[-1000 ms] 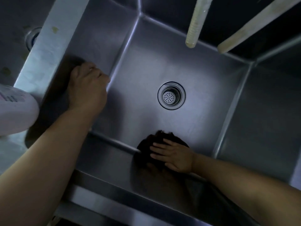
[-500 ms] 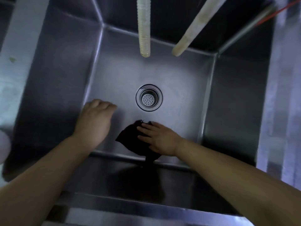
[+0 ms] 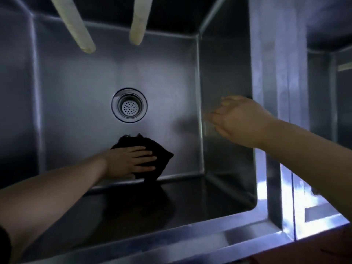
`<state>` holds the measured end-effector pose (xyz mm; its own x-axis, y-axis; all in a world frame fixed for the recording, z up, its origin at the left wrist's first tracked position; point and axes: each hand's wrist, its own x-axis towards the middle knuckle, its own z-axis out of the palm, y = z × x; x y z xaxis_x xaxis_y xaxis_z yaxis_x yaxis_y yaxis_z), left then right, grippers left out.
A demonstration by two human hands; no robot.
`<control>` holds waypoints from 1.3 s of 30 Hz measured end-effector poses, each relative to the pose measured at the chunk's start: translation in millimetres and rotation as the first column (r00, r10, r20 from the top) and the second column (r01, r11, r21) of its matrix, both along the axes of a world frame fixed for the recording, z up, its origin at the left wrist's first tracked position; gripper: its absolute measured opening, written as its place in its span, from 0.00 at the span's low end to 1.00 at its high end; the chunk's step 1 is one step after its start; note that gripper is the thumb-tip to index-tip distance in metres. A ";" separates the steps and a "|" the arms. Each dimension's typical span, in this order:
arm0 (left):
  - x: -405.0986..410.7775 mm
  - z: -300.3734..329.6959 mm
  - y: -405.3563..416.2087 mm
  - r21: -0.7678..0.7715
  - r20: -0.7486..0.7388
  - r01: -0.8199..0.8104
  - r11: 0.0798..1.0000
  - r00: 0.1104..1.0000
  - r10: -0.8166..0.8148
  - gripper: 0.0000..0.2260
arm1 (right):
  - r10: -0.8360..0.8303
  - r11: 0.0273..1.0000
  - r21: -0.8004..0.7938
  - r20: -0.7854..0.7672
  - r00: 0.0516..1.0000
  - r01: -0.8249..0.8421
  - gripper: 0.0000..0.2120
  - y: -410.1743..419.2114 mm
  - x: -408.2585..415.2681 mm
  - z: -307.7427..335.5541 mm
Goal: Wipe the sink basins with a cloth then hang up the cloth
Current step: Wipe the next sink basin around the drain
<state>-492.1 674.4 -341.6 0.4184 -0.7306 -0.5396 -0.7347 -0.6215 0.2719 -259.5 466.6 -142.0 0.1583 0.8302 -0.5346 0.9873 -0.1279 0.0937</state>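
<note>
The left hand [image 3: 131, 161] lies flat on the black cloth [image 3: 152, 157], fingers straight and close together, pressing it against the floor of the steel sink basin [image 3: 76, 92]. The cloth sits under and beyond the fingers, bunched into a rough wedge, with its near edge touching the seam where the basin floor meets the front wall. Part of the cloth sticks out past the fingertips toward the right wall, and another part shows above the knuckles, on the side facing the drain [image 3: 129, 105]. The round drain, with its perforated strainer, lies just beyond the cloth, apart from it, near the middle of the basin floor.

The right hand [image 3: 242, 121] is raised in the air, holding nothing, its fingers extended and loosely spread; it is motion-blurred, so the finer pose of the fingers cannot be told. It hovers in front of the basin's right wall, close to the flat steel divider [image 3: 276, 73] that runs along that side. Beyond the divider, on the far side from this hand, a second basin [image 3: 323, 92] shows in part.

Above the left hand, two pale hoses [image 3: 76, 25] hang down into the top of the basin, their cut ends well above the drain. The nearer rim of the sink [image 3: 190, 235] runs below both forearms.
</note>
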 end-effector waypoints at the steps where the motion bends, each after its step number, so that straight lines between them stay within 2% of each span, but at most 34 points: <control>1: 0.7 1.5 0.8 -0.007 0.012 0.012 1.000 1.000 -0.012 0.24 | 0.003 1.000 0.029 0.023 1.000 -0.003 0.14 -3.3 4.2 1.2; 3: 6.6 11.0 1.3 -0.092 0.116 0.012 0.996 0.993 -0.001 0.22 | 0.010 0.995 0.102 0.034 0.999 -0.013 0.10 -8.3 7.6 1.8; 5: 16.6 16.9 6.5 -0.238 0.213 0.037 0.971 0.977 0.015 0.22 | -0.025 0.984 0.176 -0.001 1.000 0.025 0.14 -9.5 5.7 1.9; 8: 19.3 1.2 6.6 -0.313 0.288 0.123 0.942 0.957 -0.030 0.21 | -0.082 0.949 0.300 -0.064 0.995 0.098 0.17 -10.2 5.2 0.0; 11: 23.7 -21.0 -26.6 -0.431 0.328 0.146 0.890 0.945 0.004 0.18 | -0.083 0.926 0.363 -0.058 0.995 0.098 0.15 -11.4 7.5 -2.3; 15: 51.7 -34.3 -95.7 -0.504 0.333 0.113 0.856 0.940 0.072 0.18 | -0.079 0.906 0.414 -0.047 0.996 0.092 0.14 -10.9 9.4 -5.0; 18: 78.5 -36.2 -122.6 -0.529 0.315 0.087 0.844 0.944 0.101 0.18 | -0.088 0.903 0.417 -0.051 0.995 0.101 0.14 -12.7 9.7 -6.6; 23: 87.7 -37.7 -121.2 -0.523 0.305 0.051 0.851 0.943 0.132 0.20 | -0.113 0.908 0.403 -0.018 0.993 0.111 0.15 -12.9 11.3 -8.0; 26: 100.4 -36.4 -112.3 -0.510 0.301 -0.057 0.859 0.923 0.240 0.21 | -0.116 0.910 0.399 -0.017 0.993 0.113 0.16 -13.5 11.6 -8.8; 30: 142.6 -35.6 -83.2 -0.469 0.267 -0.280 0.838 0.859 0.436 0.22 | -0.112 0.903 0.413 -0.035 0.993 0.117 0.17 -14.4 12.8 -10.7; 35: 213.0 -38.9 -41.3 -0.417 0.271 -0.439 0.796 0.775 0.570 0.24 | -0.097 0.882 0.458 -0.058 0.994 0.113 0.16 -15.0 13.4 -11.8; 39: 266.1 -36.1 -11.4 -0.371 0.315 -0.581 0.724 0.655 0.687 0.25 | -0.104 0.873 0.470 -0.074 0.992 0.126 0.15 -14.3 13.8 -11.7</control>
<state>-226.0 663.0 -377.8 0.9593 -0.2740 -0.0681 -0.2513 -0.9386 0.2366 -245.7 452.3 -153.7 0.2536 0.9630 -0.0912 0.9646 -0.2588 -0.0503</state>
